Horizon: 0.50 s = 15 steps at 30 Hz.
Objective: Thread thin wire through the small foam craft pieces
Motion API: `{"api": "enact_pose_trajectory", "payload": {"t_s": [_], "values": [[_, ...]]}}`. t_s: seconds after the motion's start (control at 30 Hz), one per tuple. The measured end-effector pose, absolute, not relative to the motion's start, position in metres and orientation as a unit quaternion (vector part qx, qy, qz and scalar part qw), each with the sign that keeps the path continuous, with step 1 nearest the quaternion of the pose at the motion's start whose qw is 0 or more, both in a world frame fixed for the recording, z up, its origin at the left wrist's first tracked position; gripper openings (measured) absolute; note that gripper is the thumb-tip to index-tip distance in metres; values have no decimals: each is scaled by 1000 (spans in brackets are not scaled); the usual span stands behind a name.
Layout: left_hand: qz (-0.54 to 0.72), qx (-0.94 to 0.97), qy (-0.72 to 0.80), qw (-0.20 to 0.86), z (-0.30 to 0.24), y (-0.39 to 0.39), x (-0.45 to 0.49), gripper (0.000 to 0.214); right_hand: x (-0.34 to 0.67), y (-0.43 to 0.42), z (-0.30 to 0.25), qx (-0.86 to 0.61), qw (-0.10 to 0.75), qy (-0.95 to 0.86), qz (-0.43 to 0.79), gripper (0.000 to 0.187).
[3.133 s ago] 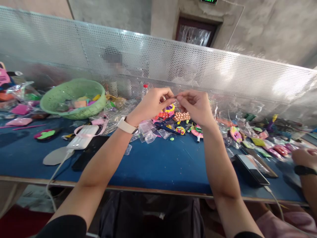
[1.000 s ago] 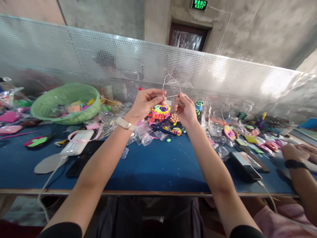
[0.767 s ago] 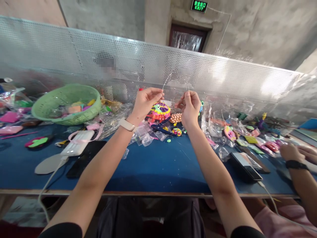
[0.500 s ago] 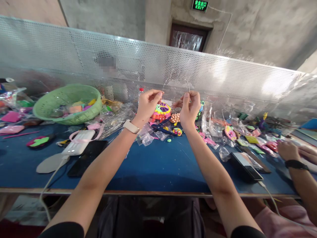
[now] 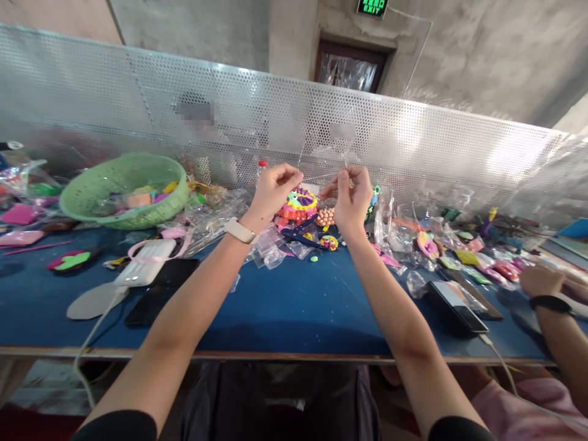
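Observation:
My left hand (image 5: 272,195), with a pale watch band on the wrist, is raised over the back of the table, thumb and fingertips pinched on a thin pale strand (image 5: 321,176). It looks like wire or thread; which one I cannot tell. My right hand (image 5: 351,201) pinches the same strand about a hand's width away. The strand runs nearly straight between both hands, and fine ends stick up above them. Behind and below sit a colourful clay piece (image 5: 301,201) in yellow, purple and red, dark-handled pliers (image 5: 296,236) and a small yellow clay flower (image 5: 329,243).
A green basket (image 5: 76,199) with coloured packets stands left. Nearby lie a white power bank (image 5: 149,263) and black phone (image 5: 168,294). Another phone (image 5: 457,309) and many clay packets are right, beside a co-worker's hand (image 5: 542,282). A perforated metal screen (image 5: 257,116) edges the back.
The strand between my hands now shows as a nearly straight line, and its upper ends have shifted. My hands have barely moved. The co-worker's hand at right has moved slightly right.

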<state>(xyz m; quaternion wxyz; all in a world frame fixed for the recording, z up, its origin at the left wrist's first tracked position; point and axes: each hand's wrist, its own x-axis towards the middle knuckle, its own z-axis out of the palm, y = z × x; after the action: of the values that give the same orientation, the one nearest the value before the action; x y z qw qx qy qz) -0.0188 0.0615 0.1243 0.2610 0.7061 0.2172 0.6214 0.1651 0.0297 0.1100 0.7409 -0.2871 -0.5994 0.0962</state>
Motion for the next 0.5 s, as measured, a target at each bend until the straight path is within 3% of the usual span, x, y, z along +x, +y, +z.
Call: {"api": "enact_pose_trajectory", "payload": {"t_s": [0.33, 0.5], "values": [[604, 711, 170, 317, 124, 60, -15, 28, 186, 48, 114, -278, 735, -575, 229, 44], [582, 722, 177, 330, 128, 57, -20, 29, 188, 45, 117, -287, 720, -593, 218, 46]]}}
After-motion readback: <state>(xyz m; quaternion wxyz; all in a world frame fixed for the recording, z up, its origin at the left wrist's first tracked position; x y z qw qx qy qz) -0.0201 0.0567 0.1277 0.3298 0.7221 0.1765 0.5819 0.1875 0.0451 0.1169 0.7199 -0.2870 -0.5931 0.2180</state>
